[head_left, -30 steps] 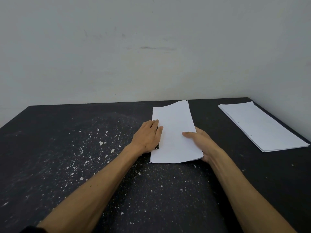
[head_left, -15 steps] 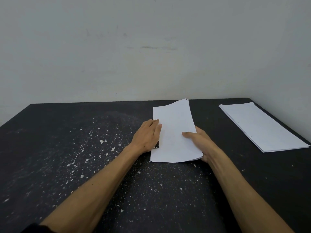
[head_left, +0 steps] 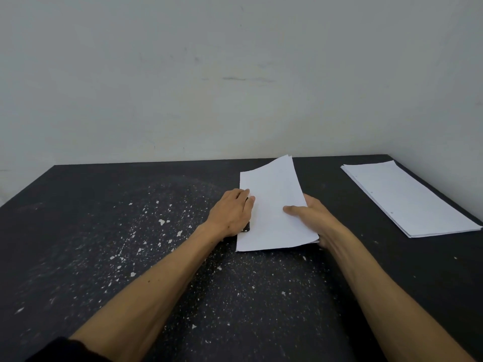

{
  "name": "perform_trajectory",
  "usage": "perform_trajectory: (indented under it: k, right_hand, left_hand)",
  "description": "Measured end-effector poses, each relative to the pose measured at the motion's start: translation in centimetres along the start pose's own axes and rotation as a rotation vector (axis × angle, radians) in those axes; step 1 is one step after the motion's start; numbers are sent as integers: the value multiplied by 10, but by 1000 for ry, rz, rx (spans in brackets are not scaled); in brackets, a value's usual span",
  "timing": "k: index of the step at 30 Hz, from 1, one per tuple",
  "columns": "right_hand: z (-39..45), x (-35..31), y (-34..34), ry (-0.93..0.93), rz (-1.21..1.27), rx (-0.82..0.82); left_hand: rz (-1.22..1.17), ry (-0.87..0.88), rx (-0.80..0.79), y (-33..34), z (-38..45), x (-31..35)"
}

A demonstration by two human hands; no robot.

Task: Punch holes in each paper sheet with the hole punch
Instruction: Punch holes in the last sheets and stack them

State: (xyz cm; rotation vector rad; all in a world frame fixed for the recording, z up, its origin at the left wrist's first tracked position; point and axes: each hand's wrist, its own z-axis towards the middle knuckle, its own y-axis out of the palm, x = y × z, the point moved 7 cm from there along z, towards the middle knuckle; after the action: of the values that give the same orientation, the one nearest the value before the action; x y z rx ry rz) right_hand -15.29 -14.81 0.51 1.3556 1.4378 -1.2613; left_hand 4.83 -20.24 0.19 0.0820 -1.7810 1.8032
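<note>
Little has changed since a second ago: both hands keep their places, and the sheets' far corner lifts a touch higher off the black desk (head_left: 78, 231). The hole punch (head_left: 246, 227) is almost wholly hidden under the left hand (head_left: 231, 211), which lies flat over it with fingers reaching the left edge of the paper sheets (head_left: 274, 205); only a dark corner shows. The right hand (head_left: 311, 215) pinches the sheets' right edge, thumb on top, while a second paper stack (head_left: 407, 197) lies well apart at the right.
</note>
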Motion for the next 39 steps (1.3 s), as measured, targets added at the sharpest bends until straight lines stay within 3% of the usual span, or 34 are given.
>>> perform_trajectory:
  k: [23,39]
  right_hand:
    - [6,8,0,33,21,36]
    - [8,10,0,102,94,-22]
  left_hand:
    - [-64,-90,-57,-7,-4,10]
    - [22,-15,-59,2,0,2]
